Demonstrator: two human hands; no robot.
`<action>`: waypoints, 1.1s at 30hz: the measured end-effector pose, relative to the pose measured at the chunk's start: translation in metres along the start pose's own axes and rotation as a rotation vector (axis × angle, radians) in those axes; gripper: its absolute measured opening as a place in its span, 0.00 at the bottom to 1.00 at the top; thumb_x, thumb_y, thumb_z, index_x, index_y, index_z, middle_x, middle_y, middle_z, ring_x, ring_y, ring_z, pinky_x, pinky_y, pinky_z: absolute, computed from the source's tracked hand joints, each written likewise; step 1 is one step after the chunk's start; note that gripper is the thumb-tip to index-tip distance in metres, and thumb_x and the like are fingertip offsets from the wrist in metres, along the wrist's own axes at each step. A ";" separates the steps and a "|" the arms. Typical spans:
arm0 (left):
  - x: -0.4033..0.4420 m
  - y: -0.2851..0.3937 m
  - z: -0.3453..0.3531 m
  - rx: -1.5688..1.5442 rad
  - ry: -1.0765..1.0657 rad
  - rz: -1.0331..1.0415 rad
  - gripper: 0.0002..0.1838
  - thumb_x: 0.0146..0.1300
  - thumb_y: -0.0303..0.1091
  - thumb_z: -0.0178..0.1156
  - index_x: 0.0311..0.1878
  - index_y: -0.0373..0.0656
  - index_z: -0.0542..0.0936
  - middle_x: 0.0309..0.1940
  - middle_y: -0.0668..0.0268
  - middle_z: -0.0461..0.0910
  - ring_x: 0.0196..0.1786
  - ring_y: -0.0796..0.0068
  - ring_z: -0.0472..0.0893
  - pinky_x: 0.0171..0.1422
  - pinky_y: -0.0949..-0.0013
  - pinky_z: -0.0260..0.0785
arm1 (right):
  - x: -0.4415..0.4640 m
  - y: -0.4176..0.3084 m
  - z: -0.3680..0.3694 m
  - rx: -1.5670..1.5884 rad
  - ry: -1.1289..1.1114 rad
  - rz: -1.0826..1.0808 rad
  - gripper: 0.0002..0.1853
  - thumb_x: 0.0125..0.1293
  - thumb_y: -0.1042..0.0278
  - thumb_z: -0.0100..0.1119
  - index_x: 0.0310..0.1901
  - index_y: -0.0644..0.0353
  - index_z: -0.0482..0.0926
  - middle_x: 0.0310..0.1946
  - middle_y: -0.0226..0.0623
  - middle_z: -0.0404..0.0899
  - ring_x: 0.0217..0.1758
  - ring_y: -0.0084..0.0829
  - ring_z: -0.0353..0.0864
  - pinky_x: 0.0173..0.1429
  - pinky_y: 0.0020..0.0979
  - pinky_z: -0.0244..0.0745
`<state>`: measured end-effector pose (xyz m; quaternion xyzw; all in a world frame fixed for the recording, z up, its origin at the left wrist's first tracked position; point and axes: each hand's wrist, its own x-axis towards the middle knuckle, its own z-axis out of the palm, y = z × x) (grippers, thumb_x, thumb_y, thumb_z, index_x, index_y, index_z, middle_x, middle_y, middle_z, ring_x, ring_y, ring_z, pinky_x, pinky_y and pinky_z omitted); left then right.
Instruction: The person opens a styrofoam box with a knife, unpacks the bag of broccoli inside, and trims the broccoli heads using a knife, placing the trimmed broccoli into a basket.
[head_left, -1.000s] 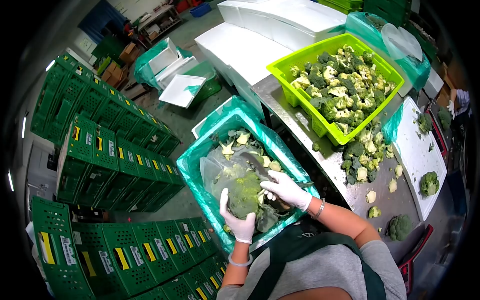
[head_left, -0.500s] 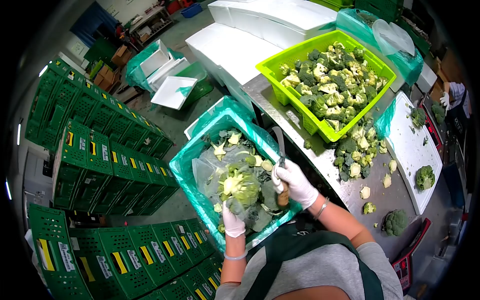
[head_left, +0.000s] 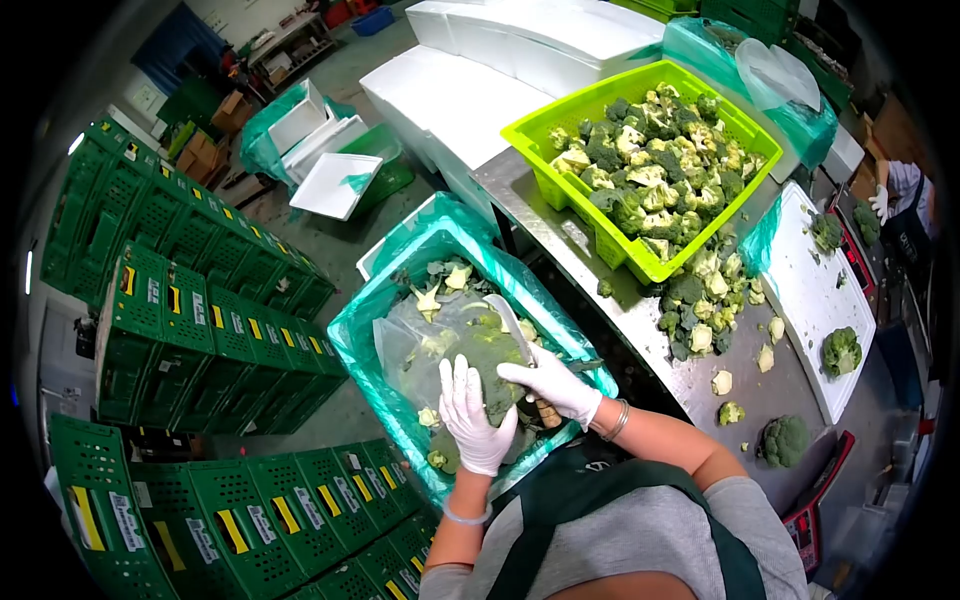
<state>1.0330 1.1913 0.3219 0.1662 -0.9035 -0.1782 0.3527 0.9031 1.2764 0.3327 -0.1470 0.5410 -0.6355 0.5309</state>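
Observation:
A large broccoli head (head_left: 490,365) is over the lined box (head_left: 357,370), with leaves and cut stems beneath it. My left hand (head_left: 472,420), in a white glove, lies against its near left side, fingers stretched along it. In my right hand (head_left: 560,385), also gloved, is a knife (head_left: 508,325) with a wooden handle. The curved blade rests along the broccoli's right side, pointing away from me. A clear plastic sheet (head_left: 400,350) lies in the box left of the broccoli.
A lime-green basket (head_left: 610,240) of florets stands on the metal table (head_left: 700,385). Beside it are loose florets (head_left: 705,300), a white tray (head_left: 810,290) and a red scale (head_left: 805,525). Green crates (head_left: 160,330) are stacked at left. Another person's gloved hand (head_left: 879,203) shows far right.
The broccoli has turned from stem-side up to crown up. My left hand has moved onto its side, and the knife has come back from the box's right edge to the broccoli.

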 end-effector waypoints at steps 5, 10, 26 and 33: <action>0.005 -0.014 -0.023 -0.625 0.125 -0.491 0.51 0.43 0.31 0.69 0.69 0.39 0.50 0.69 0.56 0.52 0.70 0.61 0.55 0.69 0.57 0.51 | 0.014 0.040 -0.031 0.162 -0.045 0.032 0.24 0.62 0.55 0.56 0.55 0.59 0.68 0.41 0.25 0.75 0.35 0.13 0.71 0.34 0.17 0.69; -0.035 -0.040 0.003 -1.436 -0.292 -0.792 0.51 0.47 0.50 0.69 0.67 0.38 0.52 0.64 0.61 0.60 0.66 0.66 0.61 0.68 0.63 0.55 | 0.004 0.043 -0.030 0.465 -0.219 -0.119 0.34 0.63 0.54 0.54 0.65 0.63 0.57 0.61 0.36 0.64 0.63 0.25 0.63 0.67 0.29 0.57; -0.005 0.018 -0.012 -1.032 -0.605 -0.306 0.43 0.50 0.34 0.68 0.67 0.37 0.57 0.58 0.55 0.70 0.55 0.68 0.74 0.59 0.66 0.65 | -0.051 0.053 -0.092 0.552 0.072 -0.128 0.31 0.63 0.43 0.49 0.59 0.58 0.65 0.54 0.38 0.71 0.54 0.35 0.71 0.56 0.38 0.71; -0.079 -0.076 0.010 -0.016 -0.683 -0.586 0.38 0.53 0.44 0.65 0.66 0.45 0.61 0.58 0.58 0.70 0.58 0.64 0.71 0.62 0.61 0.62 | -0.146 0.055 -0.235 0.463 0.383 -0.627 0.26 0.71 0.56 0.39 0.67 0.55 0.54 0.66 0.39 0.58 0.64 0.36 0.63 0.66 0.40 0.62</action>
